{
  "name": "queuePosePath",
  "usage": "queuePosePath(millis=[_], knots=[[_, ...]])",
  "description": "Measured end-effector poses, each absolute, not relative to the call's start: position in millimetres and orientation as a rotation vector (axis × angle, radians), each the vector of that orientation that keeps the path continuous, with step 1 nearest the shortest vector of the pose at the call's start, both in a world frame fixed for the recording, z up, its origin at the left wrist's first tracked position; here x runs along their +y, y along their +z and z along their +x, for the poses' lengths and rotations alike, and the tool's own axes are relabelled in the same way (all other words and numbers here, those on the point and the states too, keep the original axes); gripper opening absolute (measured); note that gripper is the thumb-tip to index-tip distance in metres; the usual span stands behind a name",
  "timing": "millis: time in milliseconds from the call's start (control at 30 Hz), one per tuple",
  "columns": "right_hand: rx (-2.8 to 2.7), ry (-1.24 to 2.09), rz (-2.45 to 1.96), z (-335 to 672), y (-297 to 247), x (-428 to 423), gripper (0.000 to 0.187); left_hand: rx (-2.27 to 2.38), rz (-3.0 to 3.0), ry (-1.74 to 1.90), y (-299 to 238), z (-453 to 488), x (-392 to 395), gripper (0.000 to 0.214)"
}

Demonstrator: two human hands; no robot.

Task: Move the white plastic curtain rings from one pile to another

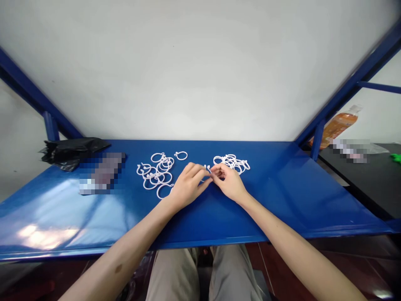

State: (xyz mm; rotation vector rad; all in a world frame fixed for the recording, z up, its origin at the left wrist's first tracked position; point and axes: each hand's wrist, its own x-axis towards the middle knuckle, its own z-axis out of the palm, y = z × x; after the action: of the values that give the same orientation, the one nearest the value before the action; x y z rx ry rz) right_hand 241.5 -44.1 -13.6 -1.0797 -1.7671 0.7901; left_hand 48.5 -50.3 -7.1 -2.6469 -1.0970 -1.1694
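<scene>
My left hand [189,184] and my right hand [231,183] meet over the middle of the blue table. Both are closed, fingertips pinching one white curtain ring [208,168] between them. Its two small knobbed ends show above the fingers; my fingers cover most of the rest. To the left of my left hand lies a loose group of similar white rings [164,165], several overlapping, with one ring [181,156] a little apart at the back. Just behind my right hand is a second group of white rings [232,159], partly hidden by that hand.
The blue tabletop [275,192] ends at a white wall [200,75]. A crumpled black plastic bag [69,150] and a blurred dark flat item [106,171] lie at the left. Blue metal posts [318,138] flank the table. Beyond the right one, an orange drink bottle [340,125] leans on a dark surface.
</scene>
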Motion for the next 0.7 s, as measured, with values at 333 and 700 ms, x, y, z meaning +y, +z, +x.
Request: queuePosePath(millis=[333,700], knots=[[-1.912,0.455,-1.036,243.4,-11.4,-47.8,0.005,-1.602,-2.939,-1.512,-6.3,54.5,-48.6,0.014],[-2.236,0.050,-0.879,246.9,-11.7,-55.6,0.027,-1.504,-3.069,-1.475,-12.9,56.6,-56.2,0.010]])
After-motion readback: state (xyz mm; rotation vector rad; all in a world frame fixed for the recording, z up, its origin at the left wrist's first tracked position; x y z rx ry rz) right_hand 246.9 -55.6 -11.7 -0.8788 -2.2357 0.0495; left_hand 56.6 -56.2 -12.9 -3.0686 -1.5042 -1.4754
